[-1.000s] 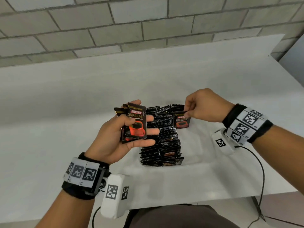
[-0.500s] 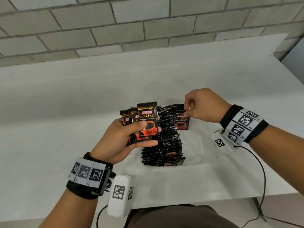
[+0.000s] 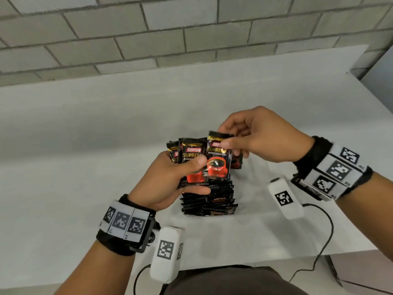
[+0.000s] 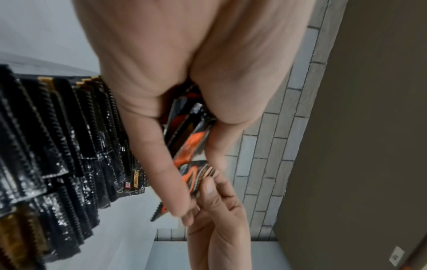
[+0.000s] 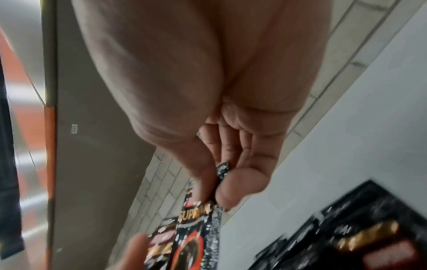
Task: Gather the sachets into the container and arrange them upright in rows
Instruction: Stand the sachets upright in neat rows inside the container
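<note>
My left hand (image 3: 187,177) grips a fanned stack of black coffee sachets (image 3: 192,158) with red cups printed on them, thumb across their fronts. The same stack of sachets (image 4: 189,138) shows edge-on in the left wrist view. My right hand (image 3: 230,143) pinches the top corner of the front sachet (image 3: 219,160) in that stack, thumb and forefinger on its gold edge; the pinched sachet (image 5: 201,219) shows in the right wrist view. Below both hands, many sachets stand upright in rows (image 3: 209,199) inside a clear container whose walls I can barely make out. The rows (image 4: 57,146) fill the left wrist view's left side.
A white table (image 3: 85,145) carries everything and ends at a grey brick wall (image 3: 170,28). White tagged wrist cameras (image 3: 167,254) hang under both wrists, with black cables (image 3: 319,241) trailing off the near table edge.
My right hand left the sachet at the far end of the rows and came over to pinch the front sachet in my left hand's stack. The left hand rose slightly toward the right.
</note>
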A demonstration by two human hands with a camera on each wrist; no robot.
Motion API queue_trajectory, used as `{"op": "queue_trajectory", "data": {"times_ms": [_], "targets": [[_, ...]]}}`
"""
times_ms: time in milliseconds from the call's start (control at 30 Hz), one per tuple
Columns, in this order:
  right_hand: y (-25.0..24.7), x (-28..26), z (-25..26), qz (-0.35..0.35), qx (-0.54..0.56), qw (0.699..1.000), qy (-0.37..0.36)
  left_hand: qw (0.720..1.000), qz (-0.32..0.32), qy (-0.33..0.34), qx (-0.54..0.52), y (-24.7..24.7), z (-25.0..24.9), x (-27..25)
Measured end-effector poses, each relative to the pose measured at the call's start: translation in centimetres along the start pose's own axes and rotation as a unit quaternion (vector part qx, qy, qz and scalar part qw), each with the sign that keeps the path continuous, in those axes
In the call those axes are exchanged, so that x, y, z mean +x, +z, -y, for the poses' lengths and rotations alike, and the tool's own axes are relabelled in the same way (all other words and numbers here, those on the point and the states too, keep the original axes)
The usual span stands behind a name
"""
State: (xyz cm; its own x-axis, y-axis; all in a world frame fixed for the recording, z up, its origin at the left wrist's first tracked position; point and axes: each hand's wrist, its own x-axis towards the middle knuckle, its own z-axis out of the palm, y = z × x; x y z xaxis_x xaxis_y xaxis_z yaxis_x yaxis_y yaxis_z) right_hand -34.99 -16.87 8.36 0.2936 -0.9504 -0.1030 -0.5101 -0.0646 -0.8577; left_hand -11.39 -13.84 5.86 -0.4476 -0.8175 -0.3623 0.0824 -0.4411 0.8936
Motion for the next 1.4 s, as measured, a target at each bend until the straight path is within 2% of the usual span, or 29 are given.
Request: {"op": "queue_trajectory", "data": {"times_ms": [100,200,300,400,600,967,1067,1167,1267,1333,1400], "targets": [[-2.0,0.2,-1.4,-0.055,-0.045,0.997,0.033,0.996,-0.043,-0.003,-0.077,-0.6,0.0,0.2],[-3.3,0.2,-3.1,-0.044,-0.118,0.989,0.072,0.990,-0.046,-0.008,-0.136,-1.5,0.0,0.1],[-2.4,0.4,-4.5,-0.014,-0.211,0.974,0.085,0.992,-0.040,-0.002,-0.118,-2.0,0.0,-0.1],[-0.7,0.8,-5.2,-0.002,-0.266,0.962,0.057,0.995,-0.029,-0.003,-0.096,-1.8,0.1,-0.2],[0.4,2.2,-6.2,0.008,-0.295,0.955,0.033,0.995,-0.049,-0.003,-0.081,-2.1,0.4,-0.2],[0.5,2.8,-6.8,-0.022,-0.316,0.949,-0.010,0.996,-0.048,0.000,-0.075,-2.4,0.6,-0.3],[0.0,2.1,-5.6,-0.042,-0.318,0.947,-0.038,0.997,-0.042,-0.005,-0.066,-2.1,0.5,-0.3],[0.2,0.8,-2.3,-0.063,-0.231,0.968,-0.074,0.999,-0.026,-0.009,-0.047,-1.4,0.4,-0.2],[1.0,-0.4,0.7,-0.028,-0.098,0.993,-0.055,1.000,0.009,-0.008,-0.014,-0.6,0.4,-0.1],[1.1,-0.5,0.9,-0.009,-0.092,0.995,-0.040,1.000,0.021,-0.005,0.002,-0.4,0.4,0.1],[0.7,0.0,0.3,-0.028,-0.089,0.995,-0.018,1.000,0.011,-0.003,-0.007,-0.4,0.4,0.4]]}}
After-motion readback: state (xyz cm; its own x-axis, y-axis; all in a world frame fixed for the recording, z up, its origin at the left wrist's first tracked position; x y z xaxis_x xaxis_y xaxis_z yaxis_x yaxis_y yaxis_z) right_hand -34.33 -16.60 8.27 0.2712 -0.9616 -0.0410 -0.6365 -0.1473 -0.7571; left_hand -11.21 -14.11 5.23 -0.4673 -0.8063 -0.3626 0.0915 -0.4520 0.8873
